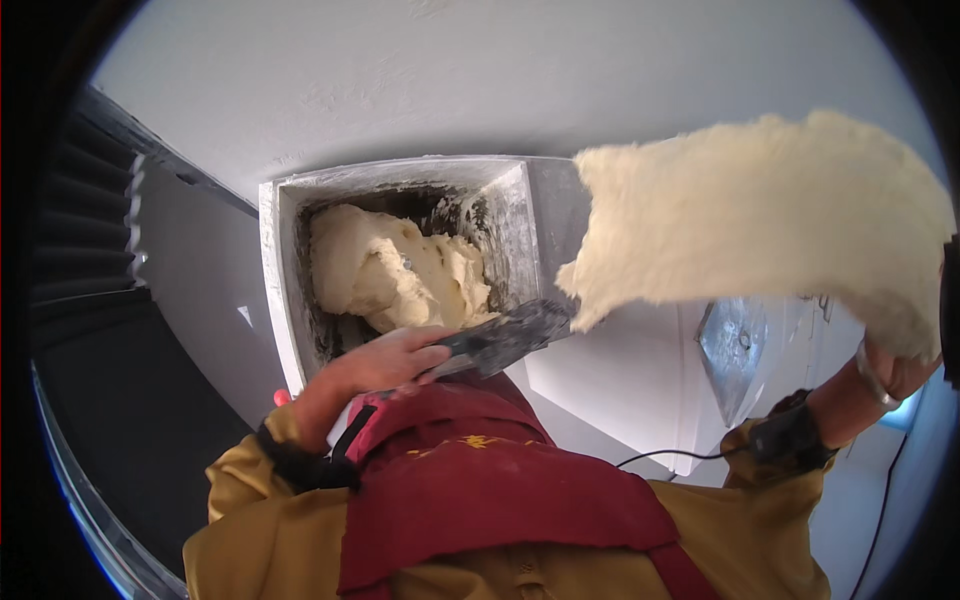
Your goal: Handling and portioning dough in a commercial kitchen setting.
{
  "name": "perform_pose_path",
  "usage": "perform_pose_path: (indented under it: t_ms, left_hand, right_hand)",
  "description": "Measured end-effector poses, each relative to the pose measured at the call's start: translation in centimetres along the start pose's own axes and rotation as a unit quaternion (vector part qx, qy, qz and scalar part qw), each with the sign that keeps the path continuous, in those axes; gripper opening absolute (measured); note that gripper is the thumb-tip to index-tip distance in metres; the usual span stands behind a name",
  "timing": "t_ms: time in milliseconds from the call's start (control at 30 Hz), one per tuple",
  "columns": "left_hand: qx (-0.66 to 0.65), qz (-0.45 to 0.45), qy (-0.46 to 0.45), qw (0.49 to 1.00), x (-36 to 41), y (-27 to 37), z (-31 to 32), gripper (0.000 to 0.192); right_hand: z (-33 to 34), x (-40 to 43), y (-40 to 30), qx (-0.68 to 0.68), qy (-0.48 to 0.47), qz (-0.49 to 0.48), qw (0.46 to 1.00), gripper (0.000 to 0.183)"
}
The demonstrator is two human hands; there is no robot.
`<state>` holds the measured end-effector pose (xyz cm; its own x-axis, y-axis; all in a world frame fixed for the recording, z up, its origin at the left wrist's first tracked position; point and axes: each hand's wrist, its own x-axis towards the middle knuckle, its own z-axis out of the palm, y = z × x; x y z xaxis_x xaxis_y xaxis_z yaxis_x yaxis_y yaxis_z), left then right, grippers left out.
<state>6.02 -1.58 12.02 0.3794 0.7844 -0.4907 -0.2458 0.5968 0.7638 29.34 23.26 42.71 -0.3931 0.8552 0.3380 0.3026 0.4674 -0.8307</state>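
Note:
My left hand (390, 358) grips the handle of a flat-bladed scraper (517, 337), its dark blade smeared with pale residue. The blade reaches right, over the near right corner of an open rectangular trough (534, 217) with floury white walls. Inside lies a lumpy cream mass of dough (375, 262). On the right, a broad sheet of similar dough (750, 214) is held up, blurred and ragged at its left edge. My right hand (896, 367) holds its near right end from below; the fingers are mostly hidden. The sheet's left edge is close to the scraper tip.
A pale wall (450, 82) stands behind the trough. To the right is a white panel (622, 367) with a diamond-shaped metal plate (733, 352). A black cable (675, 452) runs from my right wrist. Dark corrugated material (86, 217) is at left.

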Motion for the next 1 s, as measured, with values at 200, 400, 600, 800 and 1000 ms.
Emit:
perform_pose_path:
  t_ms: [200,400,600,800,1000]
  left_hand:
    - [-0.169,0.099,0.162,0.967,10.6,-0.6,6.9,0.047]
    - [-0.257,0.179,0.281,0.907,19.1,-1.6,10.5,0.05]
    - [-0.163,0.138,0.397,0.893,20.1,-3.5,10.4,0.049]
    - [-0.216,0.154,0.374,0.889,19.7,-1.9,11.0,0.054]
    - [-0.092,0.118,0.396,0.906,21.8,-1.4,12.3,0.061]
  right_hand:
    - [5.6,0.8,-1.4,0.14,0.002,-0.136,0.981,0.045]
    - [9.1,1.4,2.3,0.139,-0.187,-0.06,0.971,0.051]
    - [9.5,1.7,5.6,0.164,-0.191,-0.036,0.967,0.048]
    - [8.2,3.6,7.2,0.096,-0.179,-0.072,0.977,0.037]
    - [7.7,4.9,10.3,0.014,-0.163,-0.097,0.982,0.032]
